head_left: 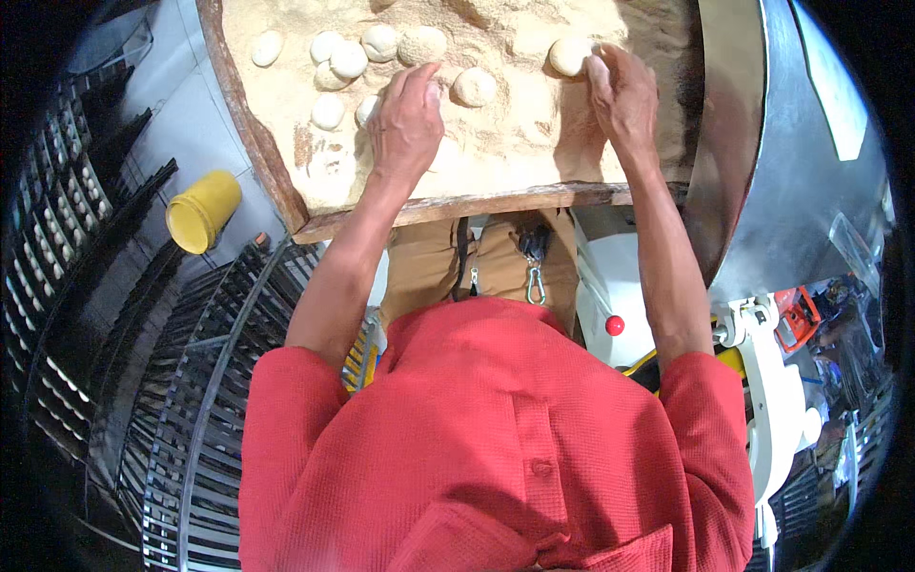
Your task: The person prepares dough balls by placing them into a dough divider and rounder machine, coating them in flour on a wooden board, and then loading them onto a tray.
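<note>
Pale round dough balls lie in a wooden-framed tray [477,199] of coarse tan flour or crumbs. My left hand [408,124] reaches palm down over the tray, fingers stretched forward and slightly bent. It partly covers one dough ball [366,112] at its left side. Just right of its fingertips sits another dough ball [475,87]. My right hand [624,100] is bent, thumb and fingers apart, at the right edge of a further dough ball [570,55]. Its palm is hidden. Several more dough balls [348,59] cluster at the far left, some touching.
A yellow plastic container [203,211] lies on the floor left of the tray. Dark slatted racks [205,448] fill the left side, some bearing rows of small pale pieces. A curved metal surface [801,191] borders the tray on the right, with a white machine part [777,400] below it.
</note>
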The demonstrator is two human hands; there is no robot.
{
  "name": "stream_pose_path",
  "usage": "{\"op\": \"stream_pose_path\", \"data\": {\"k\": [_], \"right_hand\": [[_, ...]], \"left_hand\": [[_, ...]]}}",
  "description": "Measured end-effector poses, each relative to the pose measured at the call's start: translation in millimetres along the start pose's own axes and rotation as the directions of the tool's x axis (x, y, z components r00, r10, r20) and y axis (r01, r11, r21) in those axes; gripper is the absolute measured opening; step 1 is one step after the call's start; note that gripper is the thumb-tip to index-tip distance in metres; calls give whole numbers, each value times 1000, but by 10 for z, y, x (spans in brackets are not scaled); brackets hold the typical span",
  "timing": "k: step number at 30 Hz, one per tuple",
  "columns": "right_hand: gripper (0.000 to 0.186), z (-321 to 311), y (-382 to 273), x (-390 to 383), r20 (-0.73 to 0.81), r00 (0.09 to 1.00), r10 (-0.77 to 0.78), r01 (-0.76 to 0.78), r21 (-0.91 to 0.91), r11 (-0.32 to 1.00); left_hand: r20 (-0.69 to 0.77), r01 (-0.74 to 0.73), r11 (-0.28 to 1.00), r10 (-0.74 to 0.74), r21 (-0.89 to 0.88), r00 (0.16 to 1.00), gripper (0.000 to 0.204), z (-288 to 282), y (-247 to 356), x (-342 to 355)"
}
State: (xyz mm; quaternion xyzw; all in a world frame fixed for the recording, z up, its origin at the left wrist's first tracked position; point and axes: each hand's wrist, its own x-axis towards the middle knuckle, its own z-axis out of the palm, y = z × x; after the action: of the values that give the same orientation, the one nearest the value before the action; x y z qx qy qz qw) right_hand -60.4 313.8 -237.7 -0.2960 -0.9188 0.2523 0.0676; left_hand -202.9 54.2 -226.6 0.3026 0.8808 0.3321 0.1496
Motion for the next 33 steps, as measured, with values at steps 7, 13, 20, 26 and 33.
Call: {"op": "stream_pose_path", "data": {"k": [7,13,20,26,33], "right_hand": [[52,233,-603,-785,186,982,-43,32,64,997],[40,17,-1194,-474,316,934,169,-321,528,786],[40,222,-1495,-639,166,902,-399,355,242,903],[49,710,-1893,-877,271,854,-444,424,133,896],[35,1122,-2176,-520,272,862,-427,462,-76,884]], "left_hand": [[-19,-59,995,60,77,998,30,-19,112,-306],[-150,31,993,-13,116,989,38,-336,-27,-790],[-90,-16,966,41,260,995,50,-741,-534,-715],[-8,-218,933,230,287,973,50,-737,-973,-622],[-35,-259,913,284,316,958,46,-920,-1254,-478]]}}
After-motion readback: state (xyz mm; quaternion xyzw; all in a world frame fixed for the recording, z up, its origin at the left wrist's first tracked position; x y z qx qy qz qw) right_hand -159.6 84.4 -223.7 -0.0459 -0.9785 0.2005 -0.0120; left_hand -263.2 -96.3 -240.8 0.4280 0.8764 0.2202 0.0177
